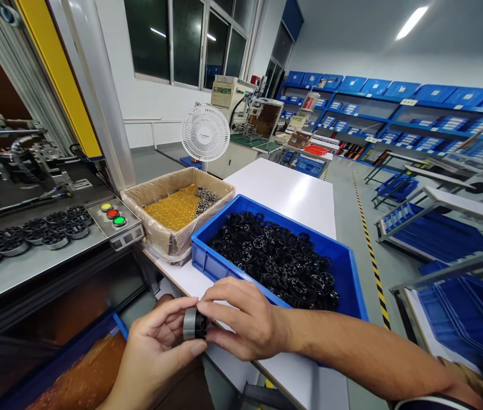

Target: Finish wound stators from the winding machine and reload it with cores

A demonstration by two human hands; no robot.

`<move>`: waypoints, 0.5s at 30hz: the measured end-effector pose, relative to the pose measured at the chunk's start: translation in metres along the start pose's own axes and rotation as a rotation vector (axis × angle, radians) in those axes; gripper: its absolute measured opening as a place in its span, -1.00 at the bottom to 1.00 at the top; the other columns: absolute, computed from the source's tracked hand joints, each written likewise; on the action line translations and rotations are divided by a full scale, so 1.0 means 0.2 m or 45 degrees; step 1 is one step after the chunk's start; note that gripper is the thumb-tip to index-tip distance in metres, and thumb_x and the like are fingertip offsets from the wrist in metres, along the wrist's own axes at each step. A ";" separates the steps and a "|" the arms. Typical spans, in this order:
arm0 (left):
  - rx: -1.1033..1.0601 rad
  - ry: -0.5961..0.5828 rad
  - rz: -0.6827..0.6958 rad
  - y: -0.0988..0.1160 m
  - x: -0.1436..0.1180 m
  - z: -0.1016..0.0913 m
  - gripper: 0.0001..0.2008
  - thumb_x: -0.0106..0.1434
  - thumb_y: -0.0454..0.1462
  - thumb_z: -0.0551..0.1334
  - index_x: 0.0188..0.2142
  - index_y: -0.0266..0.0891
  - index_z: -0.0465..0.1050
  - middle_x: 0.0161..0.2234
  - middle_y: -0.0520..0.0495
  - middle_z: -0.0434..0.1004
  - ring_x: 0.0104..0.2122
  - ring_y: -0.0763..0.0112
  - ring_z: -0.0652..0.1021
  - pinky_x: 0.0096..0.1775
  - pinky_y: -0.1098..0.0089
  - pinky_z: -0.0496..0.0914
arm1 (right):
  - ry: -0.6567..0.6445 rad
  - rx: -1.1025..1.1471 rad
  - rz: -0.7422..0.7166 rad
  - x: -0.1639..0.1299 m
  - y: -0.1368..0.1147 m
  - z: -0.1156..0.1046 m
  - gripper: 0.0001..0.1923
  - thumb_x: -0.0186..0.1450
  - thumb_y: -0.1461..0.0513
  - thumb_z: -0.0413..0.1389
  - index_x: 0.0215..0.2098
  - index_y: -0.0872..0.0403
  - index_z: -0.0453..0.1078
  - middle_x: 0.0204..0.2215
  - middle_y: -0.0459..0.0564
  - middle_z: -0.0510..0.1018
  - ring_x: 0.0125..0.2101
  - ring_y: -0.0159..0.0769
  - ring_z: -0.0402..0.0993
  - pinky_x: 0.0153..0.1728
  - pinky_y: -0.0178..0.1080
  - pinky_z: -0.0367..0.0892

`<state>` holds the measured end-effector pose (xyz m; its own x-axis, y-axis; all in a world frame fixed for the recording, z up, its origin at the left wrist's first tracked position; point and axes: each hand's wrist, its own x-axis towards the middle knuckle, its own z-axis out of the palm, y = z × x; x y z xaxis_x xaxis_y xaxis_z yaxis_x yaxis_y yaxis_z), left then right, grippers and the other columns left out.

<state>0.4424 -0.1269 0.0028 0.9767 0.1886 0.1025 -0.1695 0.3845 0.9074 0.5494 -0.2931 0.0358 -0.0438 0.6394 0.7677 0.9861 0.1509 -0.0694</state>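
Note:
Between my two hands is a small round part, a grey metal ring (189, 323) with a black plastic piece (201, 326) at its right side. The fingers and thumb of my left hand (156, 341) grip the ring from the left. My right hand (245, 319) pinches the black piece from the right; its fingertips partly cover it. Just beyond my right hand stands a blue bin (356, 285) heaped with black plastic spoked parts (271, 256). Left of that bin is a plastic-lined box (173, 245) holding metal rings (207, 200) and a yellow-brown sheet (173, 208).
At left, rows of black-and-metal round parts (56, 239) line a machine ledge beside a button box (115, 219). Below it sits a blue container (117, 324) with a brown plastic liner. A white fan (205, 134) stands behind the lined box. Racks (459, 199) stand at right.

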 end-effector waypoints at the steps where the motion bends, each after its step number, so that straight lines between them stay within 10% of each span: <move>1: 0.008 0.001 0.007 0.00 0.00 0.00 -0.56 -0.08 -0.44 0.50 -0.18 -0.03 0.65 -0.27 -0.02 0.73 -0.28 0.32 0.70 -0.22 0.58 0.53 | -0.005 -0.004 -0.007 0.00 0.00 0.00 -0.69 0.33 0.28 0.13 -0.01 0.32 0.34 -0.24 0.25 0.55 -0.24 -0.18 0.48 -0.25 -0.16 0.51; 15: 0.117 0.305 -0.206 0.01 -0.04 0.01 -0.50 -0.33 -0.18 0.60 -0.29 -0.09 0.67 -0.32 -0.04 0.74 -0.34 0.20 0.70 -0.30 0.51 0.57 | 0.014 -0.162 -0.144 0.02 0.02 0.00 -0.78 0.39 0.24 0.08 -0.18 0.26 0.49 -0.28 0.07 0.61 -0.36 -0.33 0.47 -0.32 -0.32 0.43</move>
<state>0.4351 -0.1286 0.0053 0.9294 0.3434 -0.1353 0.0091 0.3453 0.9385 0.5524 -0.2900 0.0392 -0.1550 0.6155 0.7728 0.9873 0.1245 0.0988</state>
